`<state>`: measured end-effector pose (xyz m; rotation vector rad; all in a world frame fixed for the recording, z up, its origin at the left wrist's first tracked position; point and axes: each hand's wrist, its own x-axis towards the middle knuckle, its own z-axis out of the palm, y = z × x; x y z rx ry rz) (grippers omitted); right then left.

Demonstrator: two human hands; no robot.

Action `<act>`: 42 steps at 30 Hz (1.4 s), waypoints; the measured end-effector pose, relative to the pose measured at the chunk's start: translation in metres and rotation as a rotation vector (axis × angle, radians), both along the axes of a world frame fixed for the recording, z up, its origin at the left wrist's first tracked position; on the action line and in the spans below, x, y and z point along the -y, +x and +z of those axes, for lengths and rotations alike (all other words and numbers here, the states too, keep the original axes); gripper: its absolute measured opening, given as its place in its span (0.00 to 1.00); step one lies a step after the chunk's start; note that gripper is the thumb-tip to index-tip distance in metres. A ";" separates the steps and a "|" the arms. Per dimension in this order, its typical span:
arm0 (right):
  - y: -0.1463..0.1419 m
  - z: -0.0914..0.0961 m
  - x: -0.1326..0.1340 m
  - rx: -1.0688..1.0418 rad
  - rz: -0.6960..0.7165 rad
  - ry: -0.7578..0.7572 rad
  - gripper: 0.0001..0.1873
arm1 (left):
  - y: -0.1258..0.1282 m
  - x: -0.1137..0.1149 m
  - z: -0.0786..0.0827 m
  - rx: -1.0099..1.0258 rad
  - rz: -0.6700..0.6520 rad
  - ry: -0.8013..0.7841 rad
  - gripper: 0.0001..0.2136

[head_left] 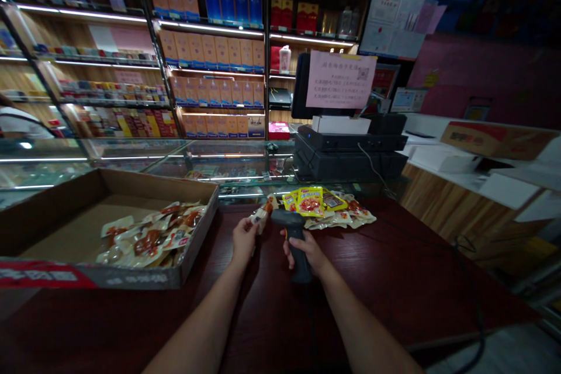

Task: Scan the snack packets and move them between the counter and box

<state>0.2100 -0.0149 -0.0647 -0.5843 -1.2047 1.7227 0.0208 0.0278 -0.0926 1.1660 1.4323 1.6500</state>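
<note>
My left hand [244,241] pinches a clear vacuum-sealed snack packet [263,214] with brownish food inside, held up over the dark red table. Wrapped round the handle of a dark barcode scanner [298,251] is my right hand [309,250]; the scanner's head points left toward the packet. Just beyond the scanner lies a pile of similar sealed packets [335,220], with yellow printed packets [310,201] on top. To the left, a shallow cardboard box [199,251] holds a heap of the same sealed packets [151,239] in its right part.
A monitor with a pink notice [340,79] stands on a black cash drawer [346,163] behind the pile. Glass display counters [175,158] run along the back, before shelves of boxed goods. A black cable [480,304] hangs over the table's right side.
</note>
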 end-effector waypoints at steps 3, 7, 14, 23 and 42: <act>0.000 -0.001 0.001 0.029 0.035 0.005 0.21 | -0.008 -0.006 -0.004 0.203 0.061 0.078 0.12; -0.001 -0.001 0.004 0.065 0.070 0.017 0.21 | -0.006 -0.007 -0.004 0.297 0.038 0.081 0.15; -0.003 -0.002 0.004 0.087 0.056 0.028 0.19 | -0.004 -0.005 -0.003 0.281 0.049 0.099 0.14; -0.003 0.001 0.006 0.073 0.045 0.044 0.16 | -0.006 -0.003 -0.006 0.048 0.120 0.070 0.12; -0.029 0.021 0.012 0.025 0.120 0.062 0.21 | -0.020 0.011 0.037 0.388 0.183 0.147 0.12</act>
